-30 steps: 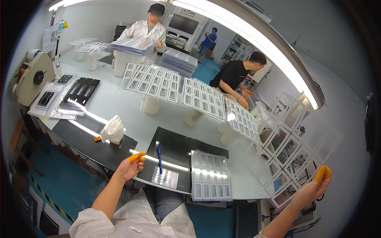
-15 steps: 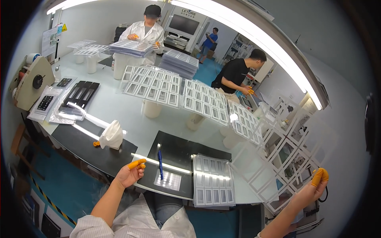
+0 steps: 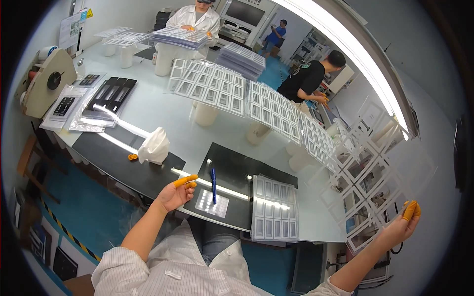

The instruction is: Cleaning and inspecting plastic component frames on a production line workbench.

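Note:
My right hand [image 3: 402,224], with orange finger cots, pinches the lower right edge of a clear sheet with white rectangular outlines [image 3: 366,190]. The sheet is held up off the right end of the table. My left hand [image 3: 175,195] is by the table's front edge, its orange-covered index finger stretched out and nothing in it. Closest to it, on a black mat [image 3: 237,170], lie a blue pen [image 3: 214,186] and a small clear sheet with a grid of pale spots [image 3: 212,203]. Right of these lies a stack of clear sheets with white-framed windows [image 3: 274,208].
Framed sheets [image 3: 210,86] rest across white tubs [image 3: 205,114] along the table. A crumpled white wipe [image 3: 154,146] and orange finger cots [image 3: 133,157] are left. Black panels [image 3: 109,101] lie beyond, beside a beige wheel device [image 3: 49,81]. A co-worker [image 3: 195,22] handles sheets opposite.
The whole view has shifted, so the table sits higher and farther right. My right hand still holds the clear sheet, and my left hand keeps its place beside the pen.

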### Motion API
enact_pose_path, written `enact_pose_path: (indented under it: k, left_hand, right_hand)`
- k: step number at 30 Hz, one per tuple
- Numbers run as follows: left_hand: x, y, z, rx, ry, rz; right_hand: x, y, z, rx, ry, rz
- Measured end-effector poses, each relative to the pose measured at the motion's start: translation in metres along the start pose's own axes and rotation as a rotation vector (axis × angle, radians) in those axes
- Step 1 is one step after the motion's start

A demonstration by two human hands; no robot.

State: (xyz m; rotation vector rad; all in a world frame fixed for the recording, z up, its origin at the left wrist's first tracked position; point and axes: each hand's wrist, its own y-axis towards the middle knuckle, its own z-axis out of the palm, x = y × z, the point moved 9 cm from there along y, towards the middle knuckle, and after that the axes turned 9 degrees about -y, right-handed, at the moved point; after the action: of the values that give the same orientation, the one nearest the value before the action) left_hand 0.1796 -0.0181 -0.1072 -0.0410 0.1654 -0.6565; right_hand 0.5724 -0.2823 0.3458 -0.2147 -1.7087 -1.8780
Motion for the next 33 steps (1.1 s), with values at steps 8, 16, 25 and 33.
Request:
enact_pose_path:
  k: [8, 16, 25, 33]
  left_hand:
    - [0.003, -0.001, 0.004, 0.086, -0.02, -0.097]
    - [0.005, -0.001, 0.003, 0.066, -0.034, -0.13]
    - [-0.019, -0.019, -0.008, -0.209, 0.707, 0.147]
    - [-0.166, -0.086, 0.154, -0.577, 1.86, 1.266]
  right_hand:
    - [0.013, 0.023, 0.01, 0.02, 0.016, 0.036]
    - [0.025, 0.006, -0.001, -0.081, -0.247, -0.02]
    - [-0.017, -0.036, 0.046, 0.017, -0.166, -0.024]
    - [-0.052, -0.046, 0.025, 0.014, -0.069, 0.068]
